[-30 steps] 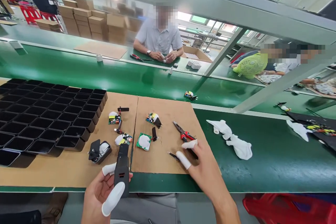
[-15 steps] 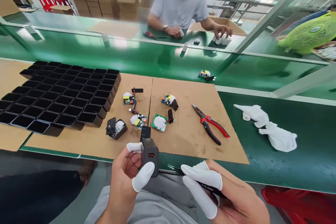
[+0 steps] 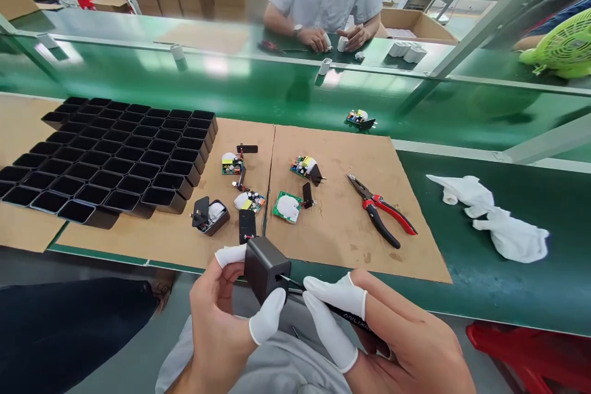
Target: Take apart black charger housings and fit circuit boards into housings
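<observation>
1. The left hand point(image 3: 217, 314) grasps a black charger housing point(image 3: 265, 266) between capped thumb and forefinger, just off the near edge of the cardboard mat point(image 3: 341, 228).
2. The right hand point(image 3: 392, 338) pinches a thin black tool point(image 3: 351, 319), its tip at the housing's opening, also in front of the mat.
3. Red-handled pliers point(image 3: 381, 217) lie on the mat.
</observation>
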`<state>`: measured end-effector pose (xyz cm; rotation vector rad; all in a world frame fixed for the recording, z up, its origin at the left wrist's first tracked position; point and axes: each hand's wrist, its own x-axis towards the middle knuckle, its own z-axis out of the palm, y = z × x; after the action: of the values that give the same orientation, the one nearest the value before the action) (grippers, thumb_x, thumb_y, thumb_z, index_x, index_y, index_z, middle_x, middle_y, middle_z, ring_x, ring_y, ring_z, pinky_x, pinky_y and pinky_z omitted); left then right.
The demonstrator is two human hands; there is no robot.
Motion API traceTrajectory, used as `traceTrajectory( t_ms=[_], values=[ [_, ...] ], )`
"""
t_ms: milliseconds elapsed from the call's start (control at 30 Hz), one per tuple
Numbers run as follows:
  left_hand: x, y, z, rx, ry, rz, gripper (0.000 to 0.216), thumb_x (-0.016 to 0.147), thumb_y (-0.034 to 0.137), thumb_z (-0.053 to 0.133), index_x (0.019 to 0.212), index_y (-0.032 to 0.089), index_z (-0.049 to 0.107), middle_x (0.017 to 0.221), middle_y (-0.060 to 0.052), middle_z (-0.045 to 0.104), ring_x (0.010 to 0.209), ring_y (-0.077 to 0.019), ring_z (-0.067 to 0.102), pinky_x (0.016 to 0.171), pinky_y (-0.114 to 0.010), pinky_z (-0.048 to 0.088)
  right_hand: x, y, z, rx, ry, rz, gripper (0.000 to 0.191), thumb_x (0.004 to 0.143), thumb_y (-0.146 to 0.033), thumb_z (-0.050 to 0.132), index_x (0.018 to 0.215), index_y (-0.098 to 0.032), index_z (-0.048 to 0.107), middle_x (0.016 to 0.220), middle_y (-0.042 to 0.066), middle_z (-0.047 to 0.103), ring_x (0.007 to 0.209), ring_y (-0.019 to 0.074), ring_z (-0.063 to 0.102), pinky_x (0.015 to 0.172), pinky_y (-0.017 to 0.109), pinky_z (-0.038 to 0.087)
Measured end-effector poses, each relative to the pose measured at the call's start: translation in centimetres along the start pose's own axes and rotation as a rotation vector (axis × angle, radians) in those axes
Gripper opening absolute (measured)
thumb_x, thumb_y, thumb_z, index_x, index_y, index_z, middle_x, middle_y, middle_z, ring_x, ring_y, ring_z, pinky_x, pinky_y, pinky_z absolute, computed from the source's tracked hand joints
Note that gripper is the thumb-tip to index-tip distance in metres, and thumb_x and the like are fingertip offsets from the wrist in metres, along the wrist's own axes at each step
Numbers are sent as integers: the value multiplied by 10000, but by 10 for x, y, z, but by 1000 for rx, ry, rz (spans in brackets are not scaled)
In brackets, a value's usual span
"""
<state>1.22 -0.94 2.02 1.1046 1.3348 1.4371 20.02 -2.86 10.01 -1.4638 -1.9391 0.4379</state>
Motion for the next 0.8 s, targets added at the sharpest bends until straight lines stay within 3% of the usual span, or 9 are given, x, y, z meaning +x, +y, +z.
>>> traceTrajectory(
  t_ms=[67,233,333,533,667,800],
  values=[
    [-1,0,1,60,12,76,392,739,260,984,1082,218,801,935,-26,863,808,-194,817,783,-253,707,0,0,3,-25,18,-17,198,1049,-120,653,960,-231,791,803,-8,648,613,99,571,573,163,519],
    [-4,-7,1,203,23,223,412,795,283,951,1165,218,782,959,-26,826,828,-210,791,776,-307,709,-4,0,12,-136,83,-21,220,1052,-126,635,891,-246,726,773,-29,587,538,99,437,463,212,372],
    [-5,-12,0,293,54,338,417,827,295,948,1197,219,772,980,-22,801,853,-205,776,804,-320,699,-7,1,16,-243,79,-17,249,1008,-98,568,837,-259,651,787,-28,600,514,111,405,480,235,396],
    [-1,-16,-1,454,121,543,508,855,306,971,1292,189,741,1059,-50,811,920,-217,788,837,-327,694,-4,6,23,-184,-123,76,265,982,-108,482,1065,-258,684,877,-8,755,537,140,620,465,261,421],
    [5,-14,-3,546,119,642,414,914,285,907,1273,177,731,1038,-48,809,861,-183,787,773,-271,681,-2,10,29,-23,-300,200,249,992,-105,453,841,-286,532,735,-42,683,537,146,529,486,264,363],
    [10,-11,-5,579,106,706,373,926,281,902,1235,158,733,1020,-54,816,846,-170,795,785,-248,679,-3,11,32,48,-307,240,281,1031,-145,470,794,-275,392,701,-56,575,580,133,395,517,275,282]
  ],
)
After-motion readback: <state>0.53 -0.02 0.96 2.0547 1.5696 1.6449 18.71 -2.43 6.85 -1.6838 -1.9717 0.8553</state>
